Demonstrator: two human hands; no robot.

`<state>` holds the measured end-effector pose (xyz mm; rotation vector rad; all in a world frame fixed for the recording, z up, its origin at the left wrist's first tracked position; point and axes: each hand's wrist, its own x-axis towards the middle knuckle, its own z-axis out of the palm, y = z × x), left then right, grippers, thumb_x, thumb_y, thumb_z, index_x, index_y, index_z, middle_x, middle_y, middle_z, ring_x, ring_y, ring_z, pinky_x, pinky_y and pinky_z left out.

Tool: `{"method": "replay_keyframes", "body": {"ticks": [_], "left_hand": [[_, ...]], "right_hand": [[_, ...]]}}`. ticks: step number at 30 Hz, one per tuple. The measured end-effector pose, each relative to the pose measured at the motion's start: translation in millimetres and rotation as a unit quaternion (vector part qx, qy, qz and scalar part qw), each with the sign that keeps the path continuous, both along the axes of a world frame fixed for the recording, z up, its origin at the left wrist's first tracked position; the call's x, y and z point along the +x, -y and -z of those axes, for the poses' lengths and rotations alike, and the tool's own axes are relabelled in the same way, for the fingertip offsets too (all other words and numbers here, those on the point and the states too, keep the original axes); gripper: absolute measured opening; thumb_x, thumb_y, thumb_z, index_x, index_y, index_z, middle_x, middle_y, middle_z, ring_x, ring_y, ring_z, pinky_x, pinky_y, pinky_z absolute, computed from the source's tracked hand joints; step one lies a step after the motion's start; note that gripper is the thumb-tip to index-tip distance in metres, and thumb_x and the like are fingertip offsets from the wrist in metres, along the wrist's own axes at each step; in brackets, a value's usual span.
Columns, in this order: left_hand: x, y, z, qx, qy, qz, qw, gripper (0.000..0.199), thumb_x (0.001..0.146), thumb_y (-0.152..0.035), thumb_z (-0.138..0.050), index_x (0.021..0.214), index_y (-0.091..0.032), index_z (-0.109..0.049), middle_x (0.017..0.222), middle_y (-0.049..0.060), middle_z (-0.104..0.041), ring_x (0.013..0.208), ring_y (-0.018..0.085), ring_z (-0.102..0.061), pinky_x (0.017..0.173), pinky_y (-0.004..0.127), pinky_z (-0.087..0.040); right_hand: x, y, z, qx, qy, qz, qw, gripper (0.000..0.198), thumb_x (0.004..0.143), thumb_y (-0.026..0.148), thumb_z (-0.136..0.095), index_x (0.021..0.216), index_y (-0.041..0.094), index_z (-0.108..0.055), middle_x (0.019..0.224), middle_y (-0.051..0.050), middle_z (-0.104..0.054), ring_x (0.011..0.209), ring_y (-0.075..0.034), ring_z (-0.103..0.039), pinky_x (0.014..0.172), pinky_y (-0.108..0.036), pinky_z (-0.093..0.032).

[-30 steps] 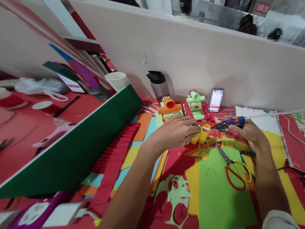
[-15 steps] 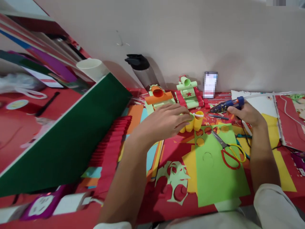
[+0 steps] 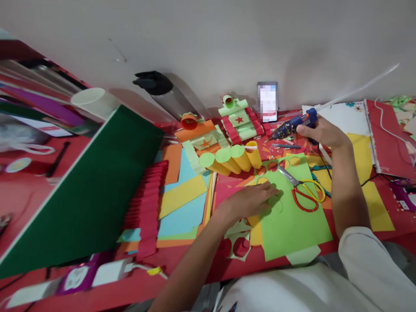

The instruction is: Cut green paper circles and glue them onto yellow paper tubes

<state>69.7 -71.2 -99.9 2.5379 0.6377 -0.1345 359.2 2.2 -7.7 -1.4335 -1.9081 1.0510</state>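
My right hand (image 3: 326,131) is closed around a blue glue gun (image 3: 289,126), its nozzle pointing left and a clear glue stick (image 3: 360,86) poking out behind. My left hand (image 3: 251,200) reaches over the left part of a green paper sheet (image 3: 299,232) with its fingers stretched out, at a cut circle outline. Above that hand stands a row of several yellow paper tubes (image 3: 231,164). Round green paper tops cover most of them; the right-hand tube (image 3: 253,155) is uncovered, with something white at its mouth. Scissors (image 3: 300,185) with red and yellow handles lie on the green sheet.
Two paper tank models (image 3: 238,123) stand at the back, near a bottle (image 3: 162,93) and a phone (image 3: 268,102). A dark green board (image 3: 87,182) leans on the left, beside red pleated paper (image 3: 149,208). A power strip (image 3: 78,277) lies at front left.
My left hand has moved off the yellow tubes, down onto the green sheet. Their green tops now show. The right hand still holds the glue gun; the view has shifted right.
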Motion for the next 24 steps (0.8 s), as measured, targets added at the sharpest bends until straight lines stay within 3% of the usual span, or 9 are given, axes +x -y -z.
{"method": "replay_keyframes", "body": {"ticks": [4, 8, 13, 16, 19, 22, 24], "left_hand": [[5.5, -0.1, 21.1, -0.034, -0.011, -0.017, 0.999, 0.038, 0.092, -0.014, -0.064, 0.129, -0.023, -0.063, 0.118, 0.007, -0.067, 0.102, 0.020, -0.068, 0.076, 0.026, -0.051], [2.8, 1.2, 20.3, -0.053, 0.028, -0.057, 0.997, 0.018, 0.093, -0.013, -0.059, 0.108, -0.020, -0.066, 0.110, 0.006, -0.070, 0.090, 0.019, -0.069, 0.074, 0.026, -0.051], [-6.3, 3.6, 13.5, -0.074, 0.063, -0.144, 0.985, 0.017, 0.099, -0.018, -0.052, 0.102, -0.021, -0.068, 0.100, 0.006, -0.077, 0.088, 0.021, -0.073, 0.074, 0.028, -0.054], [-15.4, 7.7, -0.7, -0.062, 0.079, -0.174, 0.980, 0.021, 0.103, -0.022, -0.050, 0.110, -0.022, -0.069, 0.108, 0.008, -0.079, 0.093, 0.022, -0.075, 0.078, 0.030, -0.057], [-27.2, 12.8, -25.2, -0.041, 0.114, -0.161, 0.980, 0.024, 0.104, -0.020, -0.046, 0.110, -0.021, -0.069, 0.109, 0.009, -0.078, 0.096, 0.020, -0.074, 0.083, 0.030, -0.058], [-41.9, 15.2, -54.0, 0.028, 0.151, -0.154, 0.976, 0.026, 0.103, -0.018, -0.047, 0.106, -0.021, -0.073, 0.114, 0.013, -0.071, 0.102, 0.021, -0.070, 0.084, 0.031, -0.058], [-52.7, 13.6, -71.1, 0.065, 0.169, -0.169, 0.969, 0.028, 0.102, -0.017, -0.047, 0.104, -0.021, -0.074, 0.104, 0.011, -0.069, 0.092, 0.019, -0.068, 0.077, 0.030, -0.057]], "right_hand": [[3.4, 0.5, 0.2, 0.030, -0.013, 0.015, 0.999, 0.050, 0.082, 0.071, -0.073, 0.071, 0.023, -0.061, 0.057, 0.001, -0.053, 0.058, -0.016, -0.053, 0.055, -0.029, -0.042], [1.0, 0.5, -0.7, 0.026, -0.031, 0.011, 0.999, 0.052, 0.080, 0.073, -0.074, 0.074, 0.023, -0.063, 0.057, 0.001, -0.052, 0.056, -0.015, -0.052, 0.052, -0.028, -0.041], [-3.2, -1.4, 2.5, 0.021, -0.039, 0.023, 0.999, 0.048, 0.081, 0.071, -0.074, 0.078, 0.023, -0.067, 0.061, 0.001, -0.057, 0.059, -0.016, -0.055, 0.054, -0.028, -0.044], [-5.7, -2.9, 7.5, 0.015, -0.046, 0.022, 0.999, 0.046, 0.083, 0.070, -0.072, 0.080, 0.024, -0.068, 0.061, 0.001, -0.058, 0.058, -0.017, -0.057, 0.054, -0.029, -0.044], [-9.9, -4.3, 11.8, 0.004, -0.069, 0.029, 0.997, 0.046, 0.085, 0.072, -0.070, 0.084, 0.026, -0.068, 0.062, 0.001, -0.058, 0.055, -0.017, -0.056, 0.053, -0.030, -0.044], [-13.7, -5.8, 13.0, 0.011, -0.093, 0.044, 0.995, 0.050, 0.087, 0.075, -0.066, 0.084, 0.025, -0.067, 0.065, 0.000, -0.061, 0.053, -0.016, -0.055, 0.051, -0.030, -0.044], [-14.6, -6.5, 12.9, 0.005, -0.076, 0.034, 0.997, 0.052, 0.087, 0.076, -0.065, 0.078, 0.024, -0.065, 0.062, 0.000, -0.060, 0.051, -0.016, -0.054, 0.050, -0.030, -0.043]]}}
